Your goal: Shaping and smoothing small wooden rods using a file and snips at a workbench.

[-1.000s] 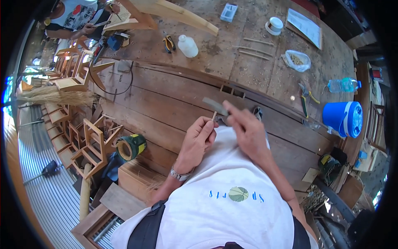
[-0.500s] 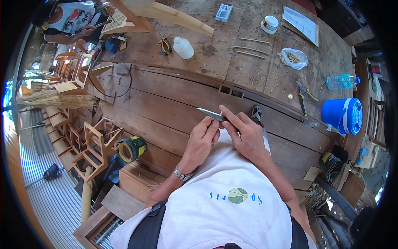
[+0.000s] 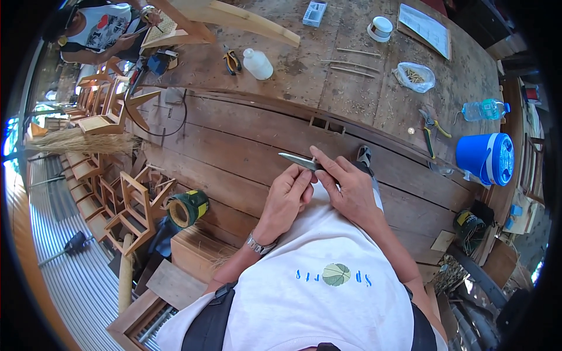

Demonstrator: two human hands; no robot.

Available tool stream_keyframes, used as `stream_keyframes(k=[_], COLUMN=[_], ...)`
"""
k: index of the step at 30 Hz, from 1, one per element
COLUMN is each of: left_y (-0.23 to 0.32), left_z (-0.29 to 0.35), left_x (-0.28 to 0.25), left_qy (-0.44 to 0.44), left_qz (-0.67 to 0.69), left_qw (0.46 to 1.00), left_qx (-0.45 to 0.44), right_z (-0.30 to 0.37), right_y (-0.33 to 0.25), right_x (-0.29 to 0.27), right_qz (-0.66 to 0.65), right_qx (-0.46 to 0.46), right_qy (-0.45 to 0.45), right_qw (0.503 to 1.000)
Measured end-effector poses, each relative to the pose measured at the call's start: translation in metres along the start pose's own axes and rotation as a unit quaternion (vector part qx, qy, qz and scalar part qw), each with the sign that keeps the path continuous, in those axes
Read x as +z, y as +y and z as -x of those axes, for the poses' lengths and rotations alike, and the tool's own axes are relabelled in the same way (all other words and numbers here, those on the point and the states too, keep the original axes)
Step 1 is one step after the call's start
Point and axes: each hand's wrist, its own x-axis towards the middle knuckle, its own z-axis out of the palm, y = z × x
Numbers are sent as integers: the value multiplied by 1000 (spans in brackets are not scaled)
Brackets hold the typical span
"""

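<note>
In front of my white shirt, my right hand (image 3: pixel 349 190) is closed around a knife (image 3: pixel 297 159). The blade points left, its handle hidden in the palm. My left hand (image 3: pixel 285 199), with a metal watch at the wrist, meets the right one just below the blade. Its fingers are pinched together, thumb close to the blade; what they hold is mostly hidden. A small pale tip, like a thin wooden stick (image 3: pixel 314 158), shows above the blade beside my right index finger.
Across the workbench (image 3: pixel 293 82) lie thin sticks (image 3: pixel 355 62), a bag of short pegs (image 3: pixel 414 76), pliers (image 3: pixel 432 130) and a white bottle (image 3: pixel 257 64). A blue bucket (image 3: pixel 483 159) stands at right. Chair frames (image 3: pixel 130 205) crowd the left. Another person (image 3: pixel 105 29) works at the far left.
Both hands stay nearly in place, the knife blade tilting only slightly. The whole view has shifted a little.
</note>
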Motion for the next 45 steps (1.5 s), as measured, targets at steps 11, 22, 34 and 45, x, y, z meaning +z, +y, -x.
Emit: stream_keyframes(k=[11, 22, 34, 45], left_y=[5, 1, 7, 12], left_z=[4, -7, -8, 13], left_x=[-6, -6, -5, -4], left_qy=[12, -31, -41, -98], left_qz=[-9, -2, 43, -64], left_qw=[1000, 999, 998, 993], left_qx=[21, 7, 1, -9], right_z=[-3, -2, -5, -20], right_y=[5, 6, 6, 34], right_x=[2, 7, 5, 5], right_qz=[-53, -12, -38, -8], right_qx=[40, 13, 10, 103], right_qy=[38, 15, 3, 111], right_qw=[997, 1000, 999, 988])
